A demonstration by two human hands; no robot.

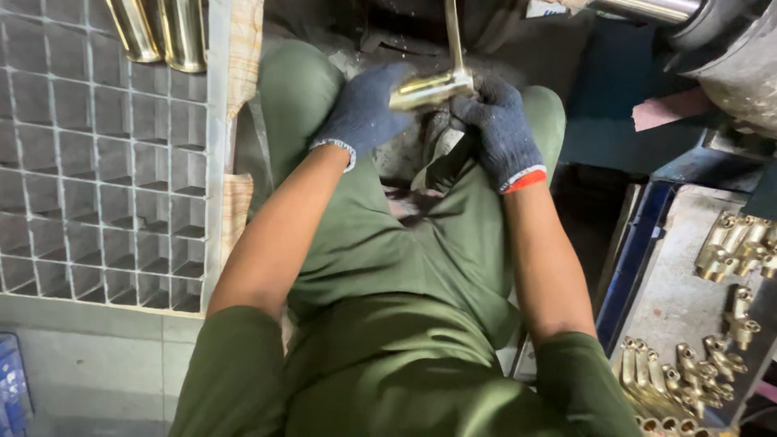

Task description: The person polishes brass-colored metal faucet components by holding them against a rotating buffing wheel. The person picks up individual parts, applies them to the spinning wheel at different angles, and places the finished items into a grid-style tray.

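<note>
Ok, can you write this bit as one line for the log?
left hand: holds brass part | right hand: holds brass part | grid crate: beside left leg | brass fittings: on tray

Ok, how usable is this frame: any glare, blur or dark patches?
Head view: mostly sharp and evenly lit; glare streaks the brass part held between the left hand and right hand; the floor gap beside the right forearm is in deep shadow; wide-angle bending shows at the divided crate.

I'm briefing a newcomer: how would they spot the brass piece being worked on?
Find the seated person's green-trousered knees. Just above them, two dark blue knitted gloves, left hand and right hand, grip one shiny T-shaped brass fitting. Only this one is held; the others lie in trays.
</note>
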